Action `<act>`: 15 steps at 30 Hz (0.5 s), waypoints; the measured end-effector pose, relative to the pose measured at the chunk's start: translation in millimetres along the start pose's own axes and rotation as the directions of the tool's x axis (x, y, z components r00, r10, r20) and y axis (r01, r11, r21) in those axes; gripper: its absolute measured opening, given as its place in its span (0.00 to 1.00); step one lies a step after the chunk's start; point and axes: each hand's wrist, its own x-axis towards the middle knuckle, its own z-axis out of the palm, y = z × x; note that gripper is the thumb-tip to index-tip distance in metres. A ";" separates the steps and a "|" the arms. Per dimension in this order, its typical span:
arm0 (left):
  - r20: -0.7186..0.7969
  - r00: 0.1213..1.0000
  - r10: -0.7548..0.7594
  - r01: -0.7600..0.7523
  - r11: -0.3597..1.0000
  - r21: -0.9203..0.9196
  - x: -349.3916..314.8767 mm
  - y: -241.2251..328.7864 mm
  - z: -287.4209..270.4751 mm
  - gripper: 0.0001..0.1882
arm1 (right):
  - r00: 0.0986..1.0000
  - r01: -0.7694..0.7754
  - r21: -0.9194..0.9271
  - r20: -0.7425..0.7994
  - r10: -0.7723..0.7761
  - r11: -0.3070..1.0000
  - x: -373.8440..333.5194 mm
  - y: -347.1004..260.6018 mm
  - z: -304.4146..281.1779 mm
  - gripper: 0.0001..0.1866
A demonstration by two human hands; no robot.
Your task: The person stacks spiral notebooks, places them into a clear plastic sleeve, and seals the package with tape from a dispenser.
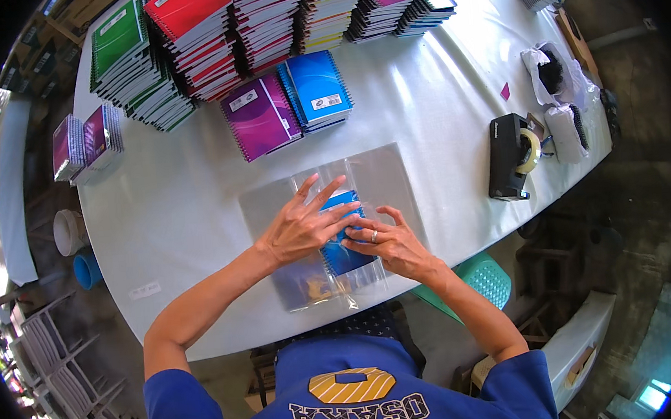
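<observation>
A small blue spiral notebook [347,260] lies in front of me on clear plastic film [348,293], which sticks out beyond its near and far ends. Beneath them is a flat grey sheet [388,175] on the table. My left hand [303,226] rests over the notebook's left and upper part with its fingers spread. From the right, my right hand [393,246], with a ring on one finger, lays its fingers across the notebook's middle, its thumb and index finger apart. The fingertips of both hands meet over the cover, which they partly hide.
Tall stacks of coloured notebooks [193,51] line the far side. Nearer are purple [261,119] and blue [316,89] piles, with small purple notebooks [98,137] at left. A black tape dispenser [507,156] stands right, beside white-wrapped bundles [566,132]. A turquoise stool [483,279] is below the edge.
</observation>
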 end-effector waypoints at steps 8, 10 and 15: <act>0.039 0.991 -0.124 0.122 0.991 0.056 -0.9 9.1 13.5 0.20 | 0.998 -0.016 -0.014 0.060 0.017 1.000 0.1 -8.9 -1.9 0.30; 0.029 0.986 -0.165 0.164 0.986 0.042 0.4 12.4 15.3 0.20 | 0.999 -0.002 -0.030 0.036 0.003 1.000 -1.3 -8.5 -0.5 0.29; 0.106 0.962 -0.253 0.250 0.968 0.037 5.7 18.5 2.5 0.22 | 0.999 0.030 -0.061 0.037 -0.028 0.998 -1.8 -10.4 0.5 0.29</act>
